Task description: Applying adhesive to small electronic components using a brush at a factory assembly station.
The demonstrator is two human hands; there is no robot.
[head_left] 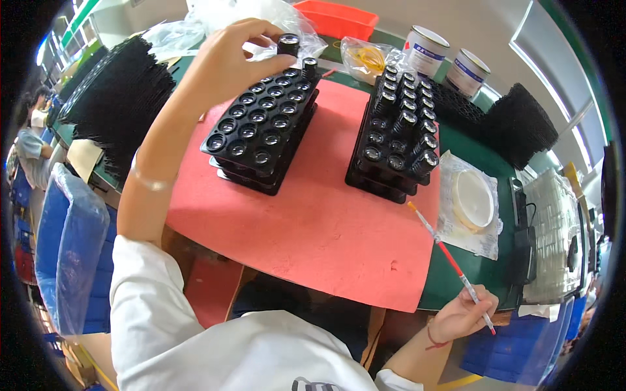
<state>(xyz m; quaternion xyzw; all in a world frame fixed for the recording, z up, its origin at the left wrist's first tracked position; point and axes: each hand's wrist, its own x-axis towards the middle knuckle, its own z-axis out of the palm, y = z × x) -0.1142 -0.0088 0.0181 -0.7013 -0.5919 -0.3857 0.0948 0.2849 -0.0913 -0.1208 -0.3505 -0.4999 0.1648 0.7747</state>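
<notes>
My left hand [244, 52] reaches to the far end of the left black tray [277, 159], thumb and fingers closed around a short black lens barrel [288, 45] with a shiny glass top. Another black barrel [309, 68] stands upright beside it in the tray. Round glass-topped pieces sit low in that tray's other pockets. Down at the lower right, my right hand [466, 313] grips a thin brush [450, 259] with a red and clear handle. Its yellowish tip points up and left, near the right black tray [378, 189], where several black barrels [405, 120] stand upright.
Both trays stand on a pink mat [293, 228] over a green table. A white round lid [474, 199] lies on plastic at the right. Two cans [425, 51], a red bin [339, 19] and stacked black trays [120, 98] line the back and left. Blue bins [72, 247] flank the table.
</notes>
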